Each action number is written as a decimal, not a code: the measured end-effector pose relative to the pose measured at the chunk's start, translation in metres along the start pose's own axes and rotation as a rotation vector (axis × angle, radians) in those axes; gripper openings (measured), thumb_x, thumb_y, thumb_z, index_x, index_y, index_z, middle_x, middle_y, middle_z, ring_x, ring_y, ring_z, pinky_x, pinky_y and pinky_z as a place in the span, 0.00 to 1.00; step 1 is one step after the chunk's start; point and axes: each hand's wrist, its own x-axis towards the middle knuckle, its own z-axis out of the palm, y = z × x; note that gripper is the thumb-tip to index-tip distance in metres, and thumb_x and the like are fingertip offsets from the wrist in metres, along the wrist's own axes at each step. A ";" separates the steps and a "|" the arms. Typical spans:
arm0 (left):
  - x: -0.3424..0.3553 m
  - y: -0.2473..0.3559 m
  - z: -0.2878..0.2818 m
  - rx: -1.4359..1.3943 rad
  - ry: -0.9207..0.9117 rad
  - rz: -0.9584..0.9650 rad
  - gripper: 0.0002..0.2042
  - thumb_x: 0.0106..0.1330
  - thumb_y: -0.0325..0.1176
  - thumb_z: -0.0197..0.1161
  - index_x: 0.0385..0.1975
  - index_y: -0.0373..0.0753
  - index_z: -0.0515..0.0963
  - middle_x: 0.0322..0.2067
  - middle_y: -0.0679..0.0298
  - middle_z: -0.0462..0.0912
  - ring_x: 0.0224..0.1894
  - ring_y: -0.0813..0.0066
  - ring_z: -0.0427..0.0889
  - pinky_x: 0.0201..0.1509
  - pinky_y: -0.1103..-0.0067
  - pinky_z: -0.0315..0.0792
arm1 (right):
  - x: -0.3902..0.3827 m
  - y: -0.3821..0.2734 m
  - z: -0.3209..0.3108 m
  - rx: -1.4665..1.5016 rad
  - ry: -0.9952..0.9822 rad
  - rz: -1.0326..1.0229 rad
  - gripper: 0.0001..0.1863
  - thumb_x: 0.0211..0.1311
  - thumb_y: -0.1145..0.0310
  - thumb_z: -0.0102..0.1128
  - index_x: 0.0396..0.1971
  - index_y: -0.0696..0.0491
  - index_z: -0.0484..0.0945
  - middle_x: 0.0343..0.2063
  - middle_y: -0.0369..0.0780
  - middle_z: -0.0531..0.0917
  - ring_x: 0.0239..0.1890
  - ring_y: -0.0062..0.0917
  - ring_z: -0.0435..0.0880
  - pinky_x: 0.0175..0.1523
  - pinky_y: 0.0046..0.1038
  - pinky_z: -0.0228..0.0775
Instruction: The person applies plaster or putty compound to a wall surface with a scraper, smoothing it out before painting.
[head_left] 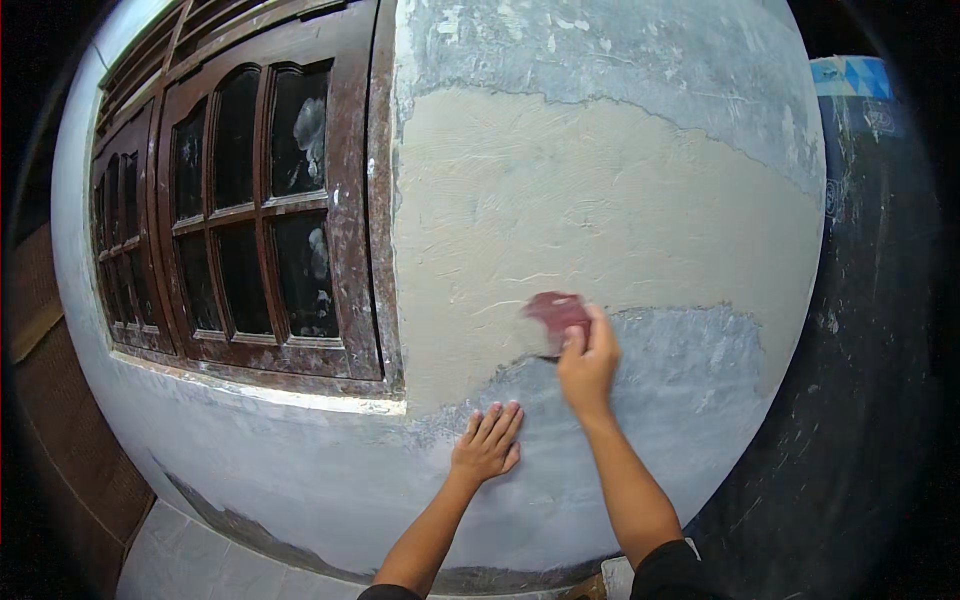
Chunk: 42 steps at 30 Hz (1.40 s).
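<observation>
My right hand [590,355] grips a dark red, flat scraper [552,310], blurred at its left side and smeared pale, against a band of rough beige filler [610,190] on the wall, near that band's lower edge. My left hand [487,440] lies flat with fingers spread on the pale grey-blue wall [680,420] below and left of the scraper.
A brown wooden window [350,140] with dark panes fills the upper left. A dark surface [870,300] stands to the right, a brown woven-looking panel [55,390] at the far left. Floor tiles [220,570] and partly hidden objects [617,575] show at the bottom.
</observation>
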 end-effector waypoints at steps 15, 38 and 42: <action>-0.003 -0.002 0.001 0.032 -0.006 0.001 0.28 0.60 0.48 0.48 0.61 0.47 0.68 0.65 0.67 0.63 0.69 0.66 0.57 0.73 0.63 0.38 | 0.016 -0.001 -0.024 0.092 0.171 0.166 0.13 0.57 0.78 0.51 0.43 0.63 0.71 0.36 0.51 0.79 0.40 0.47 0.79 0.46 0.40 0.69; -0.001 0.000 0.000 0.013 -0.010 -0.009 0.28 0.60 0.48 0.49 0.60 0.47 0.69 0.65 0.68 0.64 0.69 0.67 0.57 0.73 0.63 0.38 | 0.018 0.012 -0.023 0.004 0.107 0.072 0.16 0.55 0.78 0.52 0.45 0.61 0.72 0.38 0.53 0.79 0.42 0.49 0.78 0.48 0.40 0.69; -0.004 -0.001 0.002 -0.005 -0.017 -0.008 0.28 0.60 0.48 0.48 0.61 0.47 0.69 0.64 0.67 0.64 0.69 0.67 0.58 0.73 0.63 0.38 | 0.001 -0.005 -0.015 0.087 0.026 0.083 0.15 0.56 0.78 0.52 0.45 0.62 0.72 0.37 0.53 0.79 0.41 0.49 0.78 0.47 0.40 0.69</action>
